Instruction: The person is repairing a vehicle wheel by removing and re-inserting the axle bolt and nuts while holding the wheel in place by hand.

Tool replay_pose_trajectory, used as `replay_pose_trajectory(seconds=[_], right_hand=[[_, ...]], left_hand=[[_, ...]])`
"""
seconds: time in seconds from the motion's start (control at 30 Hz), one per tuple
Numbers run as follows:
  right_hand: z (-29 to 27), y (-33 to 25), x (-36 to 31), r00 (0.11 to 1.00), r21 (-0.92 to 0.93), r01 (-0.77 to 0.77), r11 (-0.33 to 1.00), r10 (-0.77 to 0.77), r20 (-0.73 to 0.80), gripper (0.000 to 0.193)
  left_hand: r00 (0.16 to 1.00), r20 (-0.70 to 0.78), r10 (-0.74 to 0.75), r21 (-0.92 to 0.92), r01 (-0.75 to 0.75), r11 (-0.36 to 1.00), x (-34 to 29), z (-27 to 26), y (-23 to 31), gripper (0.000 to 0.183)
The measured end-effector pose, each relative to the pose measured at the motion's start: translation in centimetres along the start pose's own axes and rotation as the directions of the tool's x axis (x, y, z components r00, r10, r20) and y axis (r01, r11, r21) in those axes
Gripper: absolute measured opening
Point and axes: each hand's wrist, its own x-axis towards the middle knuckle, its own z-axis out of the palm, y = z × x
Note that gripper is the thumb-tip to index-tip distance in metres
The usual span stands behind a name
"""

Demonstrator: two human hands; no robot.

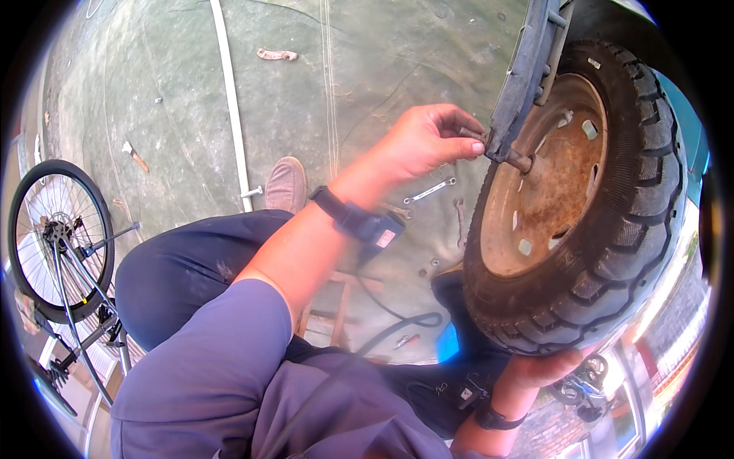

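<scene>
A large wheel with a knobbly black tyre (631, 260) and a rusty rim (562, 191) stands tilted on the right. Its axle (521, 160) sticks out at the lower end of a dark grey metal arm (522, 84). My left hand (428, 145) reaches across to that end, thumb and fingers pinched together beside the axle. Whatever small part lies between them is too hidden to name. From below, my right hand (544, 369) holds the tyre's underside, its fingers partly out of sight behind the tread.
On the floor lie a combination wrench (430, 190), another wrench (460, 222) and a hammer (136, 156). A long white bar (229, 99) runs along the ground beside my shoe (287, 183). A bicycle wheel (109, 229) stands at left. A dark cable (394, 325) loops between my legs.
</scene>
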Motion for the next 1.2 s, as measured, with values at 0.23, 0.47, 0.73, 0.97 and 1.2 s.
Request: replay_pose_trajectory(seconds=[0.23,0.47,0.73,0.97,1.2], right_hand=[[0.0,0.1,-0.2,1.0,0.001,-0.027,1.0,0.027,0.012,0.094],[-0.7,-0.2,0.0,1.0,-0.098,0.004,0.995,-0.005,-0.007,0.096],[0.7,0.4,0.1,0.987,0.307,-0.112,0.945,0.141,-0.073,0.104],[0.7,-0.6,0.6,0.998,0.272,-0.037,0.962,0.05,-0.04,0.073],[0.7,-0.4,0.2,0.987,0.332,-0.137,0.933,0.158,-0.037,0.081]], left_hand=[[1.0,0.023,0.014,-0.117,-0.011,0.993,0.2,0.0,-2.2,0.043],[0.97,-0.151,-0.192,0.22,0.222,0.95,0.0,-3.9,-5.7,0.04],[0.864,-0.504,-0.003,0.842,0.492,0.223,-5.5,-11.2,-13.5,0.034],[0.888,-0.456,-0.052,0.883,0.459,0.094,-9.6,-10.3,-15.1,0.03],[0.909,-0.417,-0.015,0.9,0.416,0.129,-9.4,-10.8,-16.5,0.021]])
